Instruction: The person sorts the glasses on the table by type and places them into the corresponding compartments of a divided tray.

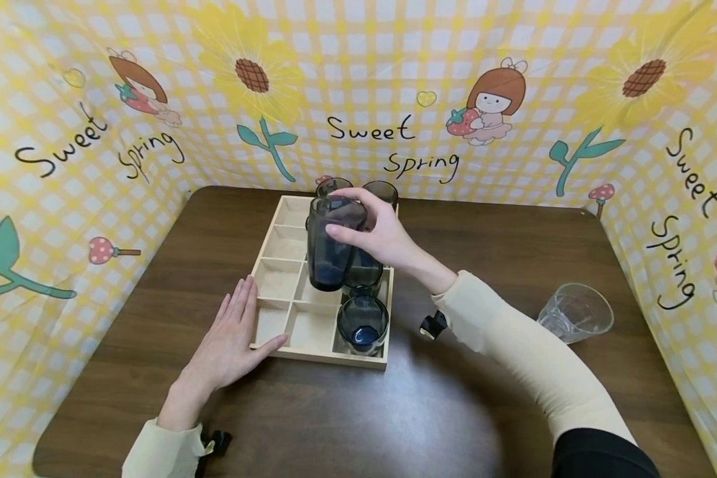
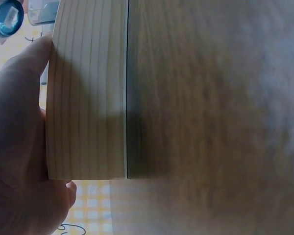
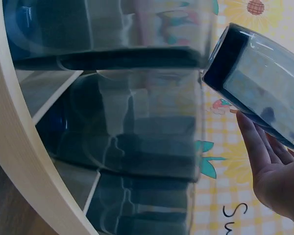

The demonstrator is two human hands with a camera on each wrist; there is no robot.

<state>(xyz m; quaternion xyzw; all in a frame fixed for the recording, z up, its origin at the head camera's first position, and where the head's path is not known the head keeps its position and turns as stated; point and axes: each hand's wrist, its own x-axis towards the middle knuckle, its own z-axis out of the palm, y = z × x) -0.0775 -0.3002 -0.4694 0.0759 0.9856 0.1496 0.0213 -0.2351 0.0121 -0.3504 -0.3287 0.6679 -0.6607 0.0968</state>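
My right hand [image 1: 388, 232] grips a dark tinted drinking glass [image 1: 325, 259] around its side, thumb in front, holding it over the middle column of a pale wooden compartment tray [image 1: 328, 358]. The right wrist view shows the same glass [image 3: 267, 83] tilted and raised, its dark base toward the tray. Along the tray's right column stand several more dark glasses, the front one [image 1: 363, 325] in the near right compartment. With fingers straight, my left hand [image 1: 230, 345] lies against the tray's left side, its thumb at the front edge. Wooden side wall [image 2: 88, 98] fills much of the left wrist view.
A clear drinking glass [image 1: 576, 313] rests on the brown table [image 1: 484, 398] to the right, beside my right sleeve. A yellow checked cloth [image 1: 358, 79] with printed flowers rises behind and at both sides of the table.
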